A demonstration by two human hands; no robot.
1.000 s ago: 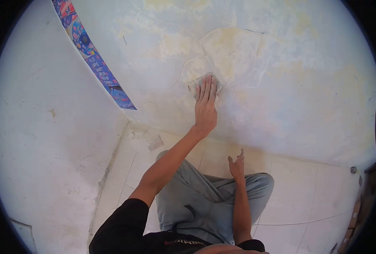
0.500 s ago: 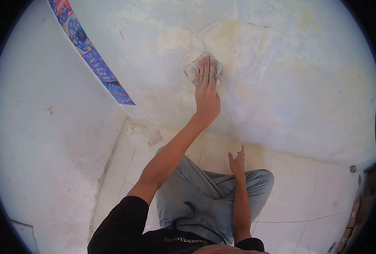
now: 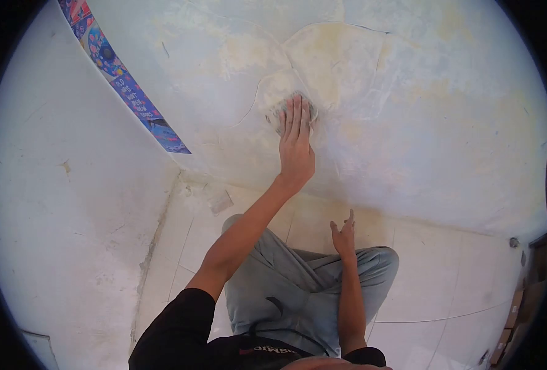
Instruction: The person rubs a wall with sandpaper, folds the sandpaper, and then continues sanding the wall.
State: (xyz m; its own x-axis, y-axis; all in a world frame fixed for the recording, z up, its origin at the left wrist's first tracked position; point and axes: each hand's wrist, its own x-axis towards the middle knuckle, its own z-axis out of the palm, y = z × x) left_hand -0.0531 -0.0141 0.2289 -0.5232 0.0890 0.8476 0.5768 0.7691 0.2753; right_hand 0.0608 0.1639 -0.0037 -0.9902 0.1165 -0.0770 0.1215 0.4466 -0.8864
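Observation:
My left hand (image 3: 295, 139) presses a sheet of sandpaper (image 3: 276, 116) flat against the wall, fingers straight and close together over it. The sheet has dark printing on its back, now blurred, and much of it lies under my fingers. Cracks and yellowish patches mark the pale wall (image 3: 403, 148) around it. My right hand (image 3: 345, 237) hovers by my right knee, holding nothing, with the index finger pointing out and the thumb apart.
A colourful printed strip (image 3: 139, 102) runs along the wall corner at left. A small clear piece (image 3: 221, 202) lies on the tiled floor (image 3: 421, 265) near the corner. My crossed legs (image 3: 285, 290) are below. Boxes (image 3: 510, 317) stand at the right edge, and a thin cord crosses the floor.
My left hand has slid a little way down the wall with the sandpaper. My right hand has stayed in about the same place. The view has shifted slightly.

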